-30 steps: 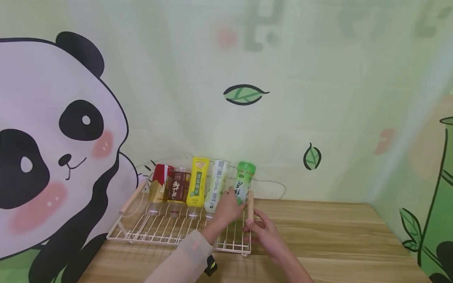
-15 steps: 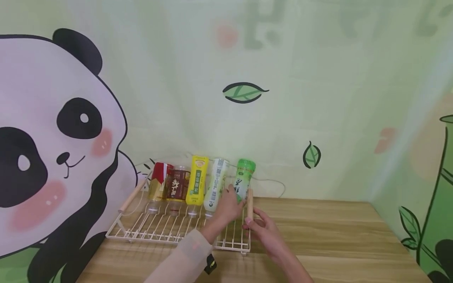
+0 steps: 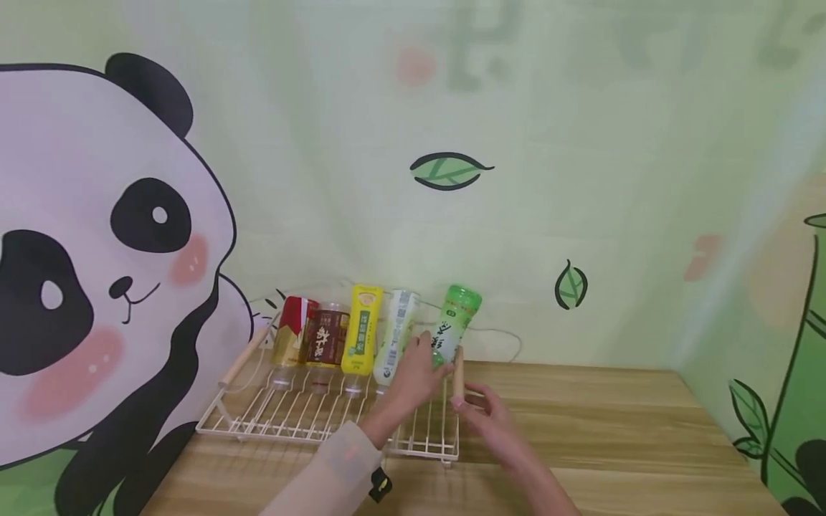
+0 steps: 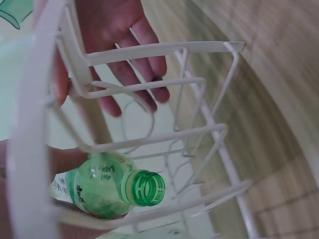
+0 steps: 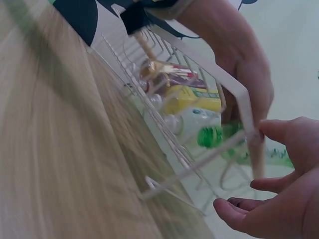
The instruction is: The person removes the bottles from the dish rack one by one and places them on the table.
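My left hand (image 3: pixel 414 373) holds a green-capped bottle (image 3: pixel 457 322) with a white label near the right end of a white wire rack (image 3: pixel 426 453). Its open green neck (image 4: pixel 147 188) shows between the wires in the left wrist view. At that end, the thumb and fingers of my right hand (image 3: pixel 490 419) lie on both sides of the rack's wooden handle (image 3: pixel 459 373). In the right wrist view the thumb and a fingertip touch this handle (image 5: pixel 256 162), and the other fingers are loosely spread.
Lying on the rack are a red-and-gold bottle (image 3: pixel 295 333), a brown-labelled bottle (image 3: pixel 328 337), a yellow bottle (image 3: pixel 363 330) and a white-labelled bottle (image 3: pixel 395 333). A second wooden handle (image 3: pixel 244 358) is at its left. A panda-printed cloth (image 3: pixel 613 179) hangs behind the wooden table (image 3: pixel 581 430).
The green-capped bottle has shifted right and slightly up, leaning further right over the handle, with my left hand on it. My right hand stays at the handle, and the other bottles keep their places.
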Available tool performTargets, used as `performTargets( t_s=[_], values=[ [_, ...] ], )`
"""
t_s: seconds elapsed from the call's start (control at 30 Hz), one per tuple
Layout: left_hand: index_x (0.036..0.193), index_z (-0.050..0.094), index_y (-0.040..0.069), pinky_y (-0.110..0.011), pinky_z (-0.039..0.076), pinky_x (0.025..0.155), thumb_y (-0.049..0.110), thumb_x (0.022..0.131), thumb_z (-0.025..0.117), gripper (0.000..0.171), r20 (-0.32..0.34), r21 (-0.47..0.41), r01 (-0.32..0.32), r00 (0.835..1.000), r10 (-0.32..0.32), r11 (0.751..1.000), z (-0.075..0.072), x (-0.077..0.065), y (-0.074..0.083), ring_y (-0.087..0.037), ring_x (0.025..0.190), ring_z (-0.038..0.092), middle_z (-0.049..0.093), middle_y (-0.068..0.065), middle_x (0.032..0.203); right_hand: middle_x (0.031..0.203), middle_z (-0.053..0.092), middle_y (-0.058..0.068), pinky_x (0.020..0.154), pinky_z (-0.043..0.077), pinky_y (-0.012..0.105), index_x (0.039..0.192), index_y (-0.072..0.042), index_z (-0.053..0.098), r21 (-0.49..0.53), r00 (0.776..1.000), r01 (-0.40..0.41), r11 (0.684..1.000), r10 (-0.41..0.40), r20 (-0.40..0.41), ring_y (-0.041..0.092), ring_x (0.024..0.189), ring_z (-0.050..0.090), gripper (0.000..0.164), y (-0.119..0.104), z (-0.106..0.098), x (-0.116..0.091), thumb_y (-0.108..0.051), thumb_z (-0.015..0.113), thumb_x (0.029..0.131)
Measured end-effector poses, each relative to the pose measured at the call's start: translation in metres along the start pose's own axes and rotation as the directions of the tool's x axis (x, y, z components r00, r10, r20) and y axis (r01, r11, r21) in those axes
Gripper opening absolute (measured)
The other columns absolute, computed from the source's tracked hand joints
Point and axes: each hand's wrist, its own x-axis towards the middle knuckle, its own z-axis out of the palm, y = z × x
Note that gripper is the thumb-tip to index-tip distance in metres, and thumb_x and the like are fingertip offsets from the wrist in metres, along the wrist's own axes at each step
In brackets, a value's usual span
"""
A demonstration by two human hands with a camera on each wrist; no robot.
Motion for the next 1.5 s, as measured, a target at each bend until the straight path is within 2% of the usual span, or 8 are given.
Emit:
performTargets(
  t_s=[0.2,0.37,0.53,0.67,0.83,0.9,1.17,1.5],
  values=[
    [0.146,0.05,-0.005,-0.035,0.06,0.077,0.025,0.092,0.084,0.07,-0.003,0.053,-0.083,0.997,0.083,0.995,-0.018,-0.006,0.011,-0.024,0.097,0.066,0.063,-0.015,0.121,0.154,0.045,0.036,0.11,0.048,0.061,0.156,0.002,0.041,-0.272,0.994,0.057,0.961,-0.081,-0.078,0.052,0.139,0.05,0.075,-0.025,-0.033,0.001,-0.038,0.073,0.101],
    [0.148,0.054,0.003,-0.035,0.06,0.085,0.026,0.088,0.089,0.074,0.004,0.167,-0.221,0.975,0.224,0.961,-0.032,-0.015,0.018,-0.022,0.106,0.066,0.064,-0.011,0.128,0.162,0.039,0.03,0.114,0.044,0.062,0.161,0.0,0.034,-0.512,0.968,0.137,0.848,-0.224,-0.112,0.05,0.145,0.043,0.082,-0.062,-0.062,-0.005,-0.041,0.073,0.101],
    [0.146,0.058,0.008,-0.036,0.059,0.09,0.03,0.085,0.091,0.073,0.047,0.269,-0.316,0.948,0.316,0.91,-0.049,-0.023,0.029,-0.022,0.112,0.064,0.066,-0.008,0.133,0.164,0.035,0.028,0.116,0.035,0.071,0.161,0.0,0.036,-0.743,0.897,0.229,0.628,-0.433,-0.09,0.051,0.149,0.034,0.09,-0.098,-0.077,-0.012,-0.044,0.079,0.095],
    [0.147,0.059,0.009,-0.035,0.058,0.093,0.031,0.085,0.092,0.074,0.085,0.308,-0.379,0.925,0.371,0.873,-0.059,-0.026,0.033,-0.022,0.116,0.062,0.066,-0.006,0.136,0.161,0.038,0.027,0.114,0.034,0.074,0.155,-0.002,0.047,-0.849,0.829,0.318,0.421,-0.558,0.034,0.051,0.148,0.032,0.089,-0.114,-0.077,-0.013,-0.038,0.089,0.086],
    [0.148,0.06,0.013,-0.036,0.054,0.103,0.032,0.084,0.093,0.074,0.125,0.334,-0.441,0.897,0.425,0.833,-0.065,-0.029,0.037,-0.022,0.124,0.061,0.065,-0.003,0.141,0.158,0.046,0.024,0.115,0.035,0.072,0.151,-0.003,0.054,-0.884,0.77,0.452,0.122,-0.553,0.318,0.048,0.149,0.036,0.088,-0.123,-0.072,-0.016,-0.038,0.094,0.081],
    [0.147,0.06,0.015,-0.037,0.052,0.107,0.033,0.084,0.093,0.074,0.141,0.349,-0.461,0.886,0.441,0.816,-0.066,-0.029,0.038,-0.022,0.127,0.06,0.065,-0.001,0.142,0.156,0.05,0.022,0.116,0.036,0.068,0.15,-0.003,0.054,-0.87,0.756,0.491,0.053,-0.521,0.395,0.045,0.147,0.04,0.087,-0.125,-0.068,-0.017,-0.038,0.094,0.081],
    [0.147,0.061,0.017,-0.034,0.051,0.107,0.037,0.085,0.092,0.072,0.214,0.375,-0.51,0.86,0.463,0.774,-0.068,-0.034,0.043,-0.02,0.128,0.058,0.064,0.002,0.142,0.132,0.066,0.013,0.103,0.053,0.053,0.138,0.0,0.063,-0.819,0.681,0.569,-0.066,-0.52,0.515,0.032,0.122,0.062,0.072,-0.121,-0.055,-0.011,-0.027,0.096,0.08],
    [0.146,0.061,0.017,-0.028,0.056,0.095,0.039,0.084,0.092,0.072,0.227,0.414,-0.512,0.859,0.459,0.753,-0.068,-0.04,0.045,-0.017,0.12,0.06,0.065,0.004,0.14,0.122,0.068,0.009,0.084,0.058,0.043,0.131,0.0,0.066,-0.814,0.683,0.578,-0.057,-0.511,0.521,0.027,0.112,0.063,0.062,-0.118,-0.049,-0.011,-0.02,0.095,0.08]
  ],
)
